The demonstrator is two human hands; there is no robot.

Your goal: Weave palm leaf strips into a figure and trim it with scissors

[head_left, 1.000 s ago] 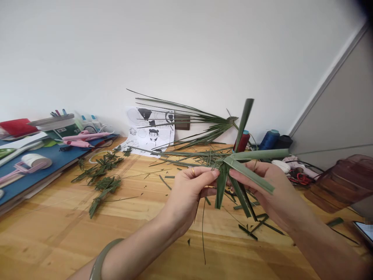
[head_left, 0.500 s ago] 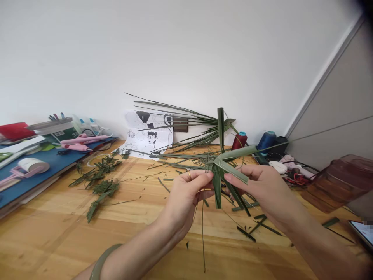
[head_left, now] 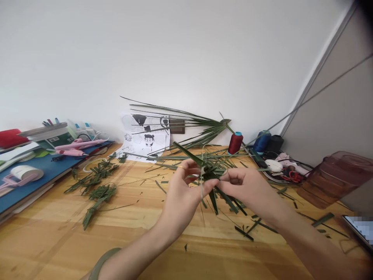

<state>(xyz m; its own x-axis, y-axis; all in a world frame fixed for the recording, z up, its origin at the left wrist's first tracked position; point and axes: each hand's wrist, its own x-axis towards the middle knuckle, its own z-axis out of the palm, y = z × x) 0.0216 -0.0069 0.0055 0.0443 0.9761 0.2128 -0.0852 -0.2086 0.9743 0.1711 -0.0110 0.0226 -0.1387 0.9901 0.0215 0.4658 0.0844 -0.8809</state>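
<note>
Both my hands hold a small woven piece of green palm-leaf strips [head_left: 211, 177] above the wooden table [head_left: 58, 233]. My left hand [head_left: 186, 190] pinches it from the left, thumb and fingers closed on the strips; a ring shows on one finger and a green bangle on the wrist. My right hand [head_left: 247, 186] grips it from the right with curled fingers. Loose strip ends stick out below and to the upper left. One long thin strand [head_left: 320, 91] runs from the piece up to the right.
A palm frond [head_left: 189, 124] lies at the back by a printed drawing sheet [head_left: 145, 136]. Thread spools [head_left: 234, 143] stand behind it. Leaf cuttings [head_left: 99, 186] lie at left, near blue boards with pink tools [head_left: 75, 146]. A brown plastic container [head_left: 338, 179] and a phone [head_left: 359, 229] are at right.
The wide strips that stood up and out to the right have been folded down into the piece. The thin strand has swung upward to the right. Both hands turned the piece slightly.
</note>
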